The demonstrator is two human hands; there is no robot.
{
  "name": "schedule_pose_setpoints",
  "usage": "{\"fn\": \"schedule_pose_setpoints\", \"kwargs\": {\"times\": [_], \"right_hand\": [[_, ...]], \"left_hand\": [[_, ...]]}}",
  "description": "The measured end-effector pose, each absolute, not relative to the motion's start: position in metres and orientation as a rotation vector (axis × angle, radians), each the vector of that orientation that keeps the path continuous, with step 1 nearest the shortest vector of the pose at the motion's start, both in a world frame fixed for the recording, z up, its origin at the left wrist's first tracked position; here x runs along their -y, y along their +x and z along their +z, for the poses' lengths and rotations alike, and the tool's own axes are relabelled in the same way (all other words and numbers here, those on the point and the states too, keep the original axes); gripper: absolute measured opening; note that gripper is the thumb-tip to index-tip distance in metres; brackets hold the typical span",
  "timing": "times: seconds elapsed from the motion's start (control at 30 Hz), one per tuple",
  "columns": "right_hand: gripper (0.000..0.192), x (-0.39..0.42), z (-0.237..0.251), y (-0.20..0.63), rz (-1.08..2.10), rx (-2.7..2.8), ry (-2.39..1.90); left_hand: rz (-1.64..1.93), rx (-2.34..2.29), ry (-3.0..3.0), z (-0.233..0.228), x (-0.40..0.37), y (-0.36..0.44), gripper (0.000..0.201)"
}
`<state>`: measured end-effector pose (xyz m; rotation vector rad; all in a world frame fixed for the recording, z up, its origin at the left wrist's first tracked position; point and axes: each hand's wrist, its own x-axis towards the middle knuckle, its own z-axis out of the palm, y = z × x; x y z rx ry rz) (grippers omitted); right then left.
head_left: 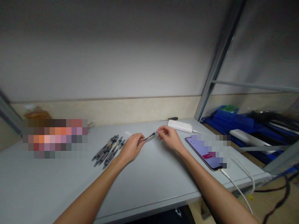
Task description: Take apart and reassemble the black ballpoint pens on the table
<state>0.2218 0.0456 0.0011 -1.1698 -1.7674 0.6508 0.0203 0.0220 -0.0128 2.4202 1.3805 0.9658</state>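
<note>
Both hands share one grip on a single pen (149, 136): my left hand (131, 148) is clamped around its lower barrel, and the fingertips of my right hand (170, 137) are pinched together on its upper end. Between the two hands the pen runs tilted, rising from the left grip toward the right grip, and it is held just above the tabletop (151, 174). Which part of the pen sits under the right fingertips I cannot tell; it is too small and blurred.

Positions relative to the grip:

- Left of the grip, just beside my left hand, a bundle of pens (109, 151) lies flat on the tabletop, its barrels roughly parallel.
- Right of the grip, near my right wrist, a phone (203, 152) lies face up with its screen lit. A white cable (235, 186) is plugged into its near end and runs off the tabletop edge.
- Beyond the grip, just past my right hand, a white power bank (180, 125) lies on the tabletop.
- Behind the power bank, near the wall, lies a small screwdriver (169, 119) with a dark handle.
- Far right of the grip, off the tabletop, blue bins (233, 119) sit behind a metal rack post (217, 62).
</note>
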Motion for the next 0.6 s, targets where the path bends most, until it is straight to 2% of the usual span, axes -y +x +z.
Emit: {"fn": "schedule_pose_setpoints", "kwargs": {"times": [0.23,0.47,0.6], "right_hand": [[0.016,-0.0463,0.0011,0.223,0.779,1.689,-1.183],[0.003,-0.0408,0.0073,0.2211,0.975,1.717,-1.172],[0.012,-0.0398,0.0064,0.2208,1.095,1.774,-1.177]], "left_hand": [[0.839,-1.431,2.504,-0.0208,-0.0279,0.0155,0.012],[0.85,-1.496,2.547,-0.0161,-0.0263,0.0148,0.019],[0.924,-1.418,2.601,-0.0131,-0.0237,0.0165,0.022]]}}
